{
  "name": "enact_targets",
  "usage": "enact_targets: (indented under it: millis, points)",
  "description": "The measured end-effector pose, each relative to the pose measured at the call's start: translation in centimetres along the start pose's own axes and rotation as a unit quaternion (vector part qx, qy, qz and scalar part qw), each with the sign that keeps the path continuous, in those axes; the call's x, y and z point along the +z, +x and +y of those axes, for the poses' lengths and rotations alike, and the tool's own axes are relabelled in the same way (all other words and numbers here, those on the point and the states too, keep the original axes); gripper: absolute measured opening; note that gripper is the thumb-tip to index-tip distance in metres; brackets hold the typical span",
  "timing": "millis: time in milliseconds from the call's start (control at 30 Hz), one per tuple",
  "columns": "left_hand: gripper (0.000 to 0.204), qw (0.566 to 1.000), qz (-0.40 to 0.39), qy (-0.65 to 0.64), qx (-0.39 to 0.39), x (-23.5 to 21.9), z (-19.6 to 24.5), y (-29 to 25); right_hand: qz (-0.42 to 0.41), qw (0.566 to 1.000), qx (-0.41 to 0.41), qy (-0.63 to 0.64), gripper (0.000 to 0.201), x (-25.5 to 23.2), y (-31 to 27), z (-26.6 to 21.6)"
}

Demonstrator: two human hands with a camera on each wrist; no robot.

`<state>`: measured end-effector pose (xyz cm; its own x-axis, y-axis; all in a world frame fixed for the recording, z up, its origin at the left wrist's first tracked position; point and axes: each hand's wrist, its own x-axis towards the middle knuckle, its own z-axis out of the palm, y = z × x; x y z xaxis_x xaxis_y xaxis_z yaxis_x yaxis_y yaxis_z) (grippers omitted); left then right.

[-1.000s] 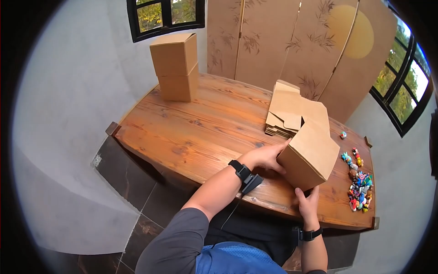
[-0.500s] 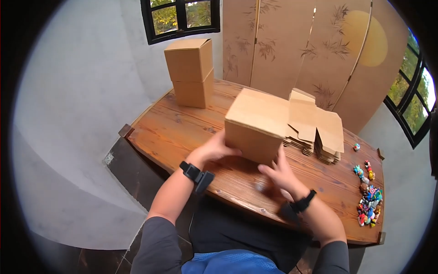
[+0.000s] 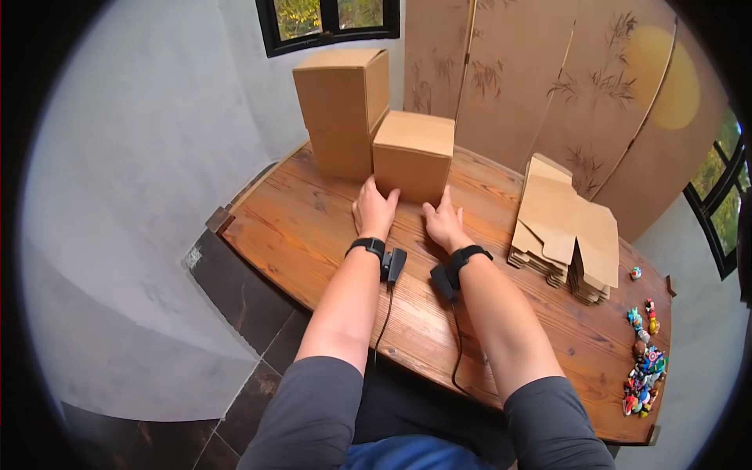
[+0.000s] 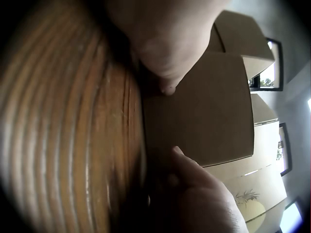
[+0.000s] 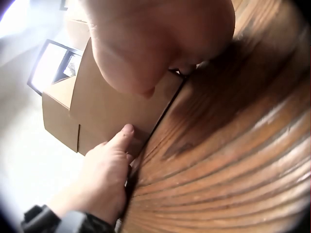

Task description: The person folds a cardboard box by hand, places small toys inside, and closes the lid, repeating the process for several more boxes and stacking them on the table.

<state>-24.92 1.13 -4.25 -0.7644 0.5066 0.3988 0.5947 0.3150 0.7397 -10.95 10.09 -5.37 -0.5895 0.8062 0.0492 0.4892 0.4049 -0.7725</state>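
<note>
As hands [image 3: 376, 211] [image 3: 446, 227] hold a plain box [image 3: 412, 168], stacked boxes [image 3: 337, 121] beside

My left hand [image 3: 374, 211] and right hand [image 3: 445, 227] touch the lower corners of a closed cardboard box [image 3: 413, 170] on a wooden table [image 3: 290, 215], beside two stacked boxes [image 3: 338, 117]; flattened cardboard [image 3: 556, 215] and small colourful toys [image 3: 645, 376] lie to the right.

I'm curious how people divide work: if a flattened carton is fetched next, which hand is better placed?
Probably the right hand: it's at the single box, on the side nearer the flattened cartons. The left hand is at the opposite side, by the stacked boxes.
</note>
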Motion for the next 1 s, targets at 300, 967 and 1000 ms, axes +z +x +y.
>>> enact_targets:
  millis: [300, 967, 1000]
  points:
    - [0.067, 0.998, 0.044, 0.035, 0.009, 1.8, -1.1, 1.1, -0.004, 0.979, 0.05, -0.198, 0.092, 0.7, -0.1, -2.8]
    - [0.074, 0.993, -0.012, 0.117, 0.025, 1.8, -1.5, 1.2, -0.096, 0.975, 0.08, -0.183, 0.126, -0.6, 0.7, -2.9]
    - [0.074, 0.993, -0.011, 0.113, 0.023, 1.7, -1.4, 1.2, -0.095, 0.975, 0.081, -0.183, 0.126, -0.7, 0.8, -3.0]
